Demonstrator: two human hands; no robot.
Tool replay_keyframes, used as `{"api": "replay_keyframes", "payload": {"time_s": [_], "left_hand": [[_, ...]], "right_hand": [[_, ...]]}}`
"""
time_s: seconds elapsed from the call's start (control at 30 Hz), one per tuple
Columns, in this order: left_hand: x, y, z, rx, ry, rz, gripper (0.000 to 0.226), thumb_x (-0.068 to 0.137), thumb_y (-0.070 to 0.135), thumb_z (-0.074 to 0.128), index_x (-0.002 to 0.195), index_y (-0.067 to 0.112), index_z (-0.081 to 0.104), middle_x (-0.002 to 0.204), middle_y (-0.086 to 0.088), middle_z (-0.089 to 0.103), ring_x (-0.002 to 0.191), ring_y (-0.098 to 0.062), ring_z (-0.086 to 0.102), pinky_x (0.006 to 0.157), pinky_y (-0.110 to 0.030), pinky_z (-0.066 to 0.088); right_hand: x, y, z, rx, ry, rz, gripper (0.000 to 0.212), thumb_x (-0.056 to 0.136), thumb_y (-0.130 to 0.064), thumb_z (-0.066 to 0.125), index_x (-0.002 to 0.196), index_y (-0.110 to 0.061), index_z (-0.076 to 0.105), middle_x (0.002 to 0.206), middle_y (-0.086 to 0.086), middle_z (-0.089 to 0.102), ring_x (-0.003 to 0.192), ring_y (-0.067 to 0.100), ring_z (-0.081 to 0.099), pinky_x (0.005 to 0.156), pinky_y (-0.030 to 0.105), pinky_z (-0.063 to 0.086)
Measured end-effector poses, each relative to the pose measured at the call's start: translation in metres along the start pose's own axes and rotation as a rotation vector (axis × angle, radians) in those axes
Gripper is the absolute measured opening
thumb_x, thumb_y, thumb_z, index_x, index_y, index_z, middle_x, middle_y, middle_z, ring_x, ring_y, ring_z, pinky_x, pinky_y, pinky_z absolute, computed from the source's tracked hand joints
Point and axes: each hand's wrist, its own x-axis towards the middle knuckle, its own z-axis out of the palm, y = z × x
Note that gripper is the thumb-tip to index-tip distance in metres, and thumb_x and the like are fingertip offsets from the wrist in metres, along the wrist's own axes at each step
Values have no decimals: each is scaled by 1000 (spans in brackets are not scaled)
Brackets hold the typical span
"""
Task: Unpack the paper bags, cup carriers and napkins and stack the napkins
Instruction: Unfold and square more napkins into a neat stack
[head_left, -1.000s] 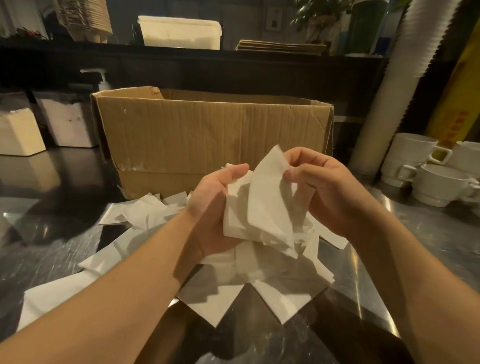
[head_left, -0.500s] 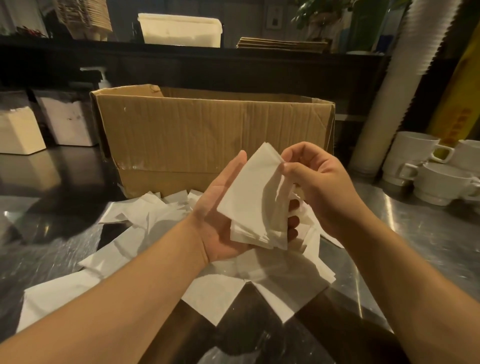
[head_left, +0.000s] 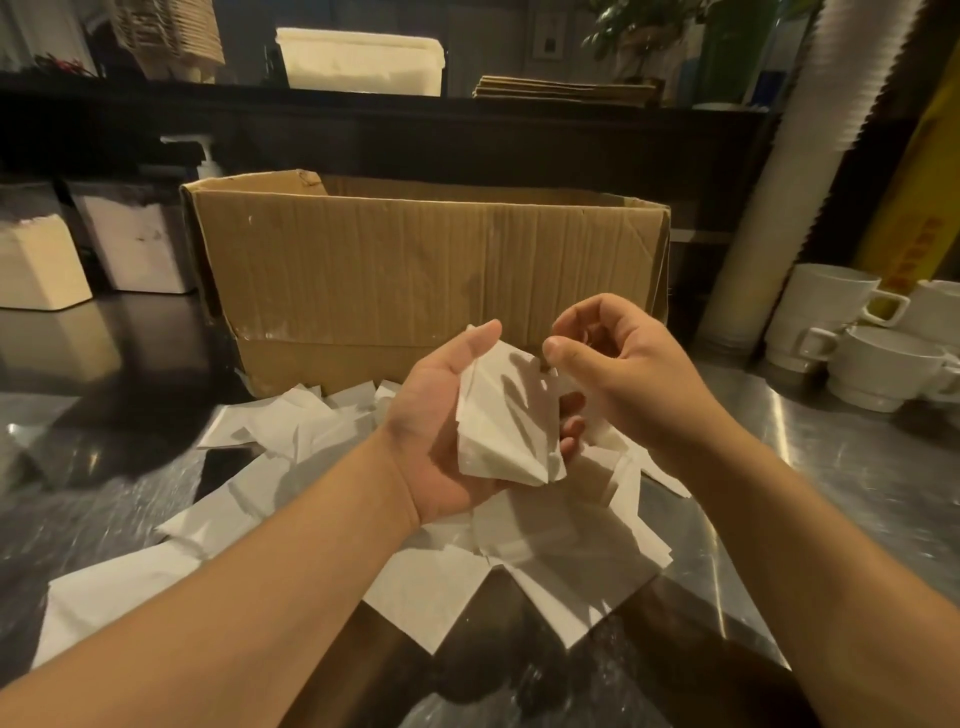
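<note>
My left hand (head_left: 441, 441) is palm up above the counter and holds a small stack of white napkins (head_left: 506, 421), thumb pressed on its upper edge. My right hand (head_left: 618, 369) hovers just to the right of the stack, fingers curled, thumb and forefinger close together at the stack's upper right corner; nothing visible between them. Loose white napkins (head_left: 291, 431) lie scattered on the steel counter (head_left: 852, 467) beneath and to the left of my hands. An open brown cardboard box (head_left: 415, 270) stands right behind them.
White ceramic cups (head_left: 878, 358) crowd the right side beside a tall sleeve of stacked cups (head_left: 779, 171). Two white containers (head_left: 36, 270) and a pump bottle (head_left: 208, 156) sit at the left. A dark shelf behind carries a white tub (head_left: 363, 62) and flat cardboard pieces (head_left: 566, 91).
My right hand has let go of the top napkin, which now lies flat on the stack in my left hand, and has drawn slightly away to the right.
</note>
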Motion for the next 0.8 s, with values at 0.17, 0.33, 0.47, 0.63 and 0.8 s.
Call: {"api": "replay_keyframes", "payload": {"time_s": [0.17,0.33,0.47,0.63,0.8], "left_hand": [[0,1,4,-56,28,2,61,98,57,54,120,2,70,114,-16,67,98,-32,67,93,-46,53],[-4,4,2,-60,70,8,70,96,64,50,109,1,75,101,-15,70,88,-29,70,84,-40,56],[-3,6,1,-55,153,34,71,96,65,49,121,3,71,118,-16,65,100,-32,66,91,-45,50],[-4,6,3,-23,153,71,69,99,63,44,107,1,73,99,-18,73,81,-33,73,75,-41,61],[-3,5,3,-9,150,47,66,98,61,47,107,2,75,99,-16,71,84,-30,72,80,-39,58]], "right_hand": [[-7,0,-2,-265,-305,-220,48,69,-69,76,105,-42,59,113,-27,50,113,3,49,96,29,49],[-7,2,7,-437,-343,-286,45,71,-79,63,101,-45,61,111,-34,45,116,4,38,102,45,48],[-6,3,6,-381,-314,-291,33,77,-74,57,96,-47,63,106,-33,51,111,5,45,97,42,50],[-5,5,8,-416,-264,-336,27,77,-71,53,92,-50,62,100,-33,55,106,5,47,95,50,47],[-7,6,8,-442,-304,-360,36,74,-75,59,97,-47,64,102,-31,56,108,2,45,97,50,45]]}}
